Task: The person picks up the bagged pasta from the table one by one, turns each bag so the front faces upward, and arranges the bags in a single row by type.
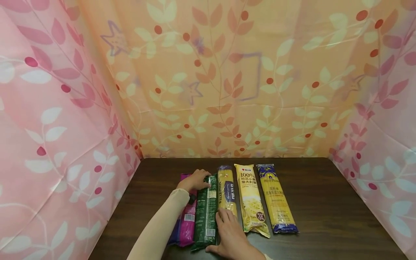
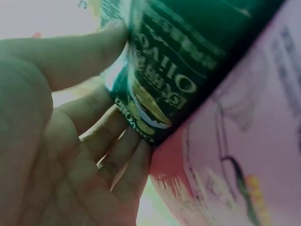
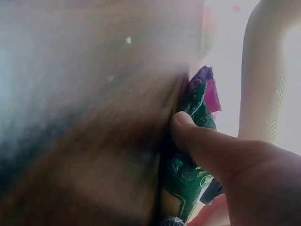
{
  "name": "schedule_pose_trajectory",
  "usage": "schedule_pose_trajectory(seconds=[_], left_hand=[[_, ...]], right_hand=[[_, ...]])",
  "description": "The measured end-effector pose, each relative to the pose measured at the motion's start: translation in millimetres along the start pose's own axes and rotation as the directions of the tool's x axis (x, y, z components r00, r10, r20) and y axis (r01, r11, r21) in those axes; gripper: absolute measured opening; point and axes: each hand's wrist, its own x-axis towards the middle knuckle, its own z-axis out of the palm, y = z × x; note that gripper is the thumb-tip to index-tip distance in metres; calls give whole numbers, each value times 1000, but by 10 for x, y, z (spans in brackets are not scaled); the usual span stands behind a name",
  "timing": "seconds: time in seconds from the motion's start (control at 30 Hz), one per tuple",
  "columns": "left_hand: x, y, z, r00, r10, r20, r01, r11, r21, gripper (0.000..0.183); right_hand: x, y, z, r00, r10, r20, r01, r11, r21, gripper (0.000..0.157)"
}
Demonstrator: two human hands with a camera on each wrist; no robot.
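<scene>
A row of pasta packets lies on the dark table. My left hand [image 1: 195, 180] is at the far end of a dark green spaghetti packet [image 1: 202, 216]; in the left wrist view its thumb and fingers [image 2: 70, 61] pinch that end, printed "Olivoila". My right hand [image 1: 230, 231] rests along the near right side of the same packet, fingers extended and thumb at the near end. The right wrist view shows the thumb against the crinkled green wrapper [image 3: 181, 176]. A magenta packet [image 1: 187, 231] lies left of it, partly hidden by the left forearm.
Right of the green packet lie a yellow packet with a blue label [image 1: 230, 189], a cream and yellow packet [image 1: 250, 195] and a yellow packet with blue ends [image 1: 277, 198]. Patterned curtains [image 1: 208, 119] enclose the table [image 1: 338, 216] at the back and sides.
</scene>
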Motion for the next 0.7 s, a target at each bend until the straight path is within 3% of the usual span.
schedule_pose_trajectory(seconds=[0.2, 0.43, 0.7], left_hand=[[-14, 10, -23, 1000, 0, -12, 0, 999, -37, 46], [-53, 19, -16, 998, -67, 1, 67, 985, -161, 48], [-106, -4, -29, 997, -62, -35, 52, 973, -223, 46]], right_hand=[[21, 4, 6, 1000, 7, -23, -7, 1000, 2, 113], [30, 14, 21, 999, 14, -36, -14, 1000, 24, 115], [38, 32, -1, 999, 17, -28, -14, 995, 97, 113]])
